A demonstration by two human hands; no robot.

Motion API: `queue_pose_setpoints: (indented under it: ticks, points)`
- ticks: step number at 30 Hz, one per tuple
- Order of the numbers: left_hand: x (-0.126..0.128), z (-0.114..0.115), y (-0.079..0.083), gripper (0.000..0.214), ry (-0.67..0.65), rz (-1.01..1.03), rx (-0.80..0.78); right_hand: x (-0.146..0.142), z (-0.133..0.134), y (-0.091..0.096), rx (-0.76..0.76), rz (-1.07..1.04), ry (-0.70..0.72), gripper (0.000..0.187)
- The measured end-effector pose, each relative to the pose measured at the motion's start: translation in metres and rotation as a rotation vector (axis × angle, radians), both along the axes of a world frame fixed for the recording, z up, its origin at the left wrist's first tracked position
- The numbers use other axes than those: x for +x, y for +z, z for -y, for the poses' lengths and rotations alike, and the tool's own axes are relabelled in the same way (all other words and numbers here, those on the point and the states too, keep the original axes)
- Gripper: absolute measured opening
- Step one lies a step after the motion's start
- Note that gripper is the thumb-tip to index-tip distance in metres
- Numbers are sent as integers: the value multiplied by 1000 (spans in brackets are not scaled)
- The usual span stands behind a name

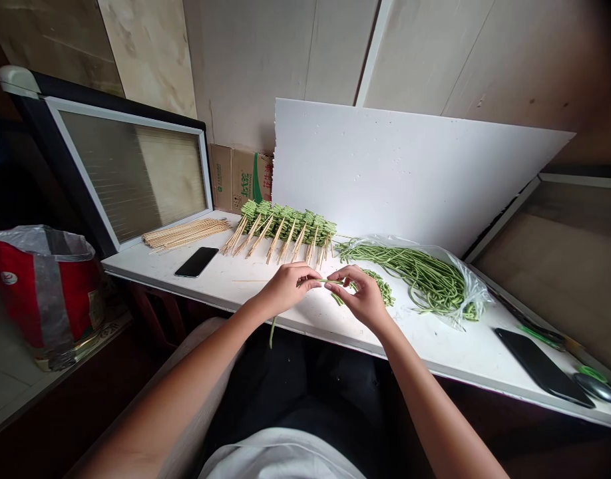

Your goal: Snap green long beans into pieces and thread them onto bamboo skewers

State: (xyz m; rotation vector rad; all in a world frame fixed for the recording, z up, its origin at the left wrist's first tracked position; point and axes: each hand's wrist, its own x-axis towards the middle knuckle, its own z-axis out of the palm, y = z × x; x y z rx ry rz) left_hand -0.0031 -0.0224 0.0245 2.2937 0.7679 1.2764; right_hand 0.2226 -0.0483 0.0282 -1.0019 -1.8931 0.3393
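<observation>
A green long bean [272,332] is held between my two hands over the front of the white table. My left hand [294,287] is closed on it, and its tail hangs below the wrist past the table edge. My right hand [358,293] pinches the short stretch between the two thumbs. Partly hidden behind my right hand lies a pile of cut bean pieces [383,287]. A thin wooden skewer [248,280] shows left of my left hand; its other end is hidden. Beyond the hands, stacked skewered beans [290,223] lie with their bare sticks pointing toward me.
Loose skewers [186,233] and a phone [196,261] lie on the left. Long beans [420,273] spill from a clear plastic bag [478,293] on the right, near another phone [542,366] and scissors [540,326]. A white board [410,173] stands behind; a red bag [16,286] sits lower left.
</observation>
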Motion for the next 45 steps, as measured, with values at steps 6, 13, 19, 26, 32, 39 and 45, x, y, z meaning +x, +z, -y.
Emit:
queue_pose_setpoints:
  ticks: [6,13,19,26,32,39,45]
  points:
    - [0,0,-2,14,-7,-31,67,-7,2,0,145,125,28,20]
    - [2,0,-6,21,-92,-2,23,-15,5,-3,157,94,101,22]
    - [-8,-11,-4,23,-67,13,-4,0,-4,-4,85,-4,126,30]
    - [-34,-29,1,16,112,17,-22,38,-36,-26,-21,73,-281,36]
    - [-20,-22,-7,14,60,-60,-97,42,-53,-64,-250,243,-446,31]
    - [-17,-22,-11,15,42,-94,-127,40,-54,-72,-293,329,-482,33]
    - [-18,-17,-10,29,88,-174,-72,41,-49,-53,-313,154,-422,54]
